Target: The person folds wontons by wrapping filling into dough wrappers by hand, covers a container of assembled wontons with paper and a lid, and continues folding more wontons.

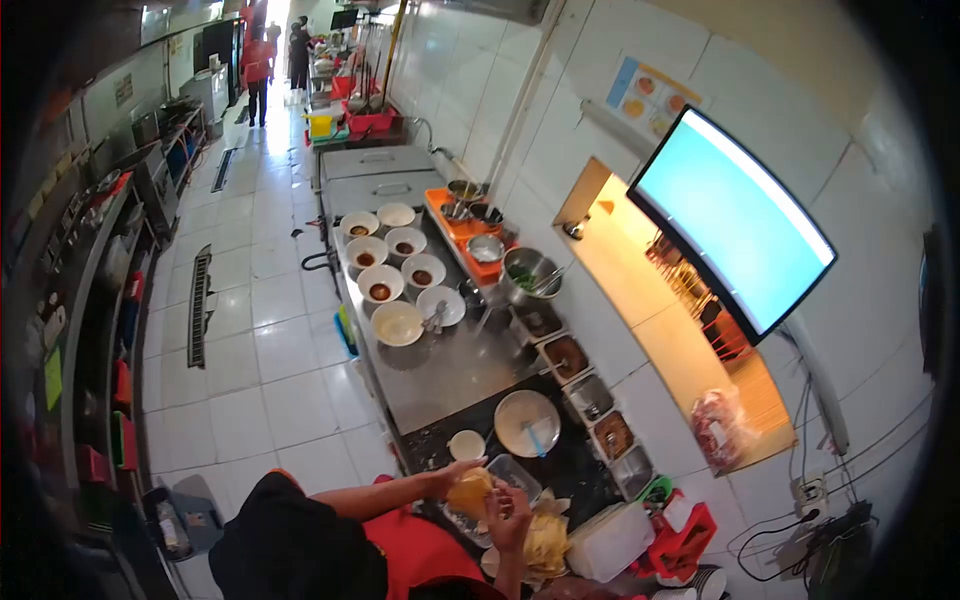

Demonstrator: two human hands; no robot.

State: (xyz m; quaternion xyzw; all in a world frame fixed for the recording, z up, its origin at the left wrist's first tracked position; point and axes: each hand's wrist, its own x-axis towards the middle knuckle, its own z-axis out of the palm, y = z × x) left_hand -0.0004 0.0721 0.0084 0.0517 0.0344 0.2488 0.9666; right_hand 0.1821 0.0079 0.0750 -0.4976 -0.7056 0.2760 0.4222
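Observation:
My left hand (458,478) is closed round a yellowish flat piece (470,493), which looks like a wrapper or dough sheet. My right hand (508,512) has its fingers bent at the right edge of this piece, pinching at it. Both hands are over a clear plastic container (514,474). Below and right of my right hand lies a pile of similar yellow pieces (546,540). A small white cup (466,446) stands just above my left hand, and a large pale bowl (527,424) with a blue-handled utensil is farther right.
Several white bowls (399,324), some with dark sauce, stand on the steel counter (450,372). Metal ingredient trays (566,357) line the wall side, beside a steel bowl with greens (532,275). A red plastic rack (680,540) is at lower right. Two people are far down the aisle.

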